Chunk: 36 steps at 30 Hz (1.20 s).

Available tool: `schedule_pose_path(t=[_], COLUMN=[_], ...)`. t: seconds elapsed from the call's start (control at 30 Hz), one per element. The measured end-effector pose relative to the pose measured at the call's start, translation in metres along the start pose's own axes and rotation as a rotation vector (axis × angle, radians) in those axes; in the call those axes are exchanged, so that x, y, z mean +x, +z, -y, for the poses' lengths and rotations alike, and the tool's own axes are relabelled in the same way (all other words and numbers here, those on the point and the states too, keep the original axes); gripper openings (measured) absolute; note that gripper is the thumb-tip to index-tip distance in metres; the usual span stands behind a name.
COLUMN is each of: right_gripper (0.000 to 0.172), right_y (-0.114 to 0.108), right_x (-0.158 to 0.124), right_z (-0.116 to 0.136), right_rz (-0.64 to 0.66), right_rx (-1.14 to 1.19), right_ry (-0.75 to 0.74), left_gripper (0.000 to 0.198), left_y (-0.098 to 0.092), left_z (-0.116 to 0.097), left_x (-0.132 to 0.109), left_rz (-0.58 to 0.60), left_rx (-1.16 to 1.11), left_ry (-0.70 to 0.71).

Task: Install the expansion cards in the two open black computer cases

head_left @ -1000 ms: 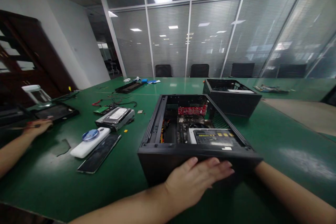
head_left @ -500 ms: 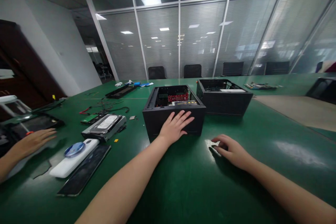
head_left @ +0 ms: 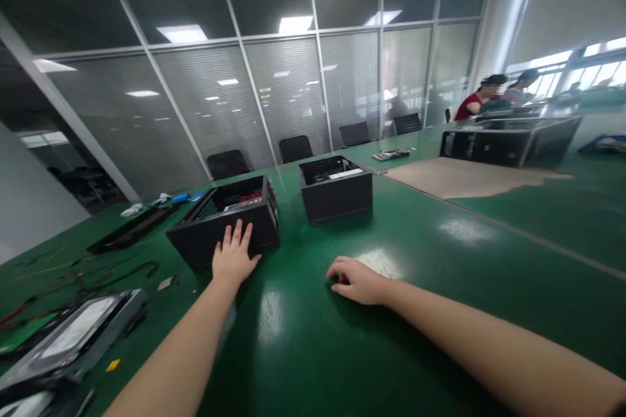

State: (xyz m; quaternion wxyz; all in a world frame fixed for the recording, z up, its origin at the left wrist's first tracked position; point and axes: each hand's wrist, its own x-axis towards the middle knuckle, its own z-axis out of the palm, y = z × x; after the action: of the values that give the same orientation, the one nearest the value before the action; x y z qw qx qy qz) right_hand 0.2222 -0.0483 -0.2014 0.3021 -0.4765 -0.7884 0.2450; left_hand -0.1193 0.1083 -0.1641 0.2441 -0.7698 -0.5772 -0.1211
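My left hand (head_left: 233, 254) lies flat with fingers spread against the near side of an open black computer case (head_left: 222, 229) on the green table (head_left: 440, 254). Red and green boards show inside the case. My right hand (head_left: 355, 279) rests on the bare table to the right of that case, fingers curled down onto the surface; nothing shows in them. A second open black case (head_left: 336, 189) stands a little farther back, between and beyond my two hands.
A hard drive (head_left: 73, 339) lies at the near left, with cables (head_left: 98, 273) and a flat black panel (head_left: 130, 229) behind it. A brown mat (head_left: 464, 177) and a larger black case (head_left: 508, 142) are at the far right, where two people sit. Office chairs line the glass wall.
The view has swung right and pulled back. The case now sits farther from me, with my left hand still on its side. My right hand has left the case and rests on the table.
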Motion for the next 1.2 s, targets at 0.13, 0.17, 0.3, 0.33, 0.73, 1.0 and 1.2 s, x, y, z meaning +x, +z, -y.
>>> schedule_pose_path(t=[0.13, 0.17, 0.3, 0.33, 0.73, 1.0, 1.2], right_gripper=[0.031, 0.032, 0.035, 0.035, 0.049, 0.046, 0.054], right_y=[0.002, 0.002, 0.0, -0.001, -0.019, -0.093, -0.109], right_x=[-0.002, -0.004, -0.009, -0.009, 0.014, 0.148, 0.217], right_z=[-0.003, -0.003, 0.003, 0.004, 0.034, 0.036, 0.005], right_rz=[0.009, 0.01, 0.039, 0.047, 0.153, -0.268, -0.215], right_rx=[-0.027, -0.033, -0.055, -0.046, -0.162, -0.911, -0.872], right_ry=[-0.032, -0.041, -0.076, -0.072, 0.129, 0.054, 0.192], left_gripper=[0.106, 0.107, 0.096, 0.094, 0.078, 0.075, 0.073], left_y=[-0.004, -0.005, -0.004, -0.002, -0.005, -0.009, -0.005], left_z=[0.002, 0.0, -0.005, -0.005, -0.013, -0.017, -0.017], left_x=[0.015, 0.013, -0.025, -0.038, -0.08, -0.086, -0.089], left_rz=[0.177, 0.221, 0.465, 0.498, 0.325, 0.287, 0.237], left_rx=[-0.12, -0.194, -0.446, -0.428, -0.222, -0.243, -0.263], left_ry=[-0.04, -0.045, -0.073, -0.101, -0.16, -0.174, -0.181])
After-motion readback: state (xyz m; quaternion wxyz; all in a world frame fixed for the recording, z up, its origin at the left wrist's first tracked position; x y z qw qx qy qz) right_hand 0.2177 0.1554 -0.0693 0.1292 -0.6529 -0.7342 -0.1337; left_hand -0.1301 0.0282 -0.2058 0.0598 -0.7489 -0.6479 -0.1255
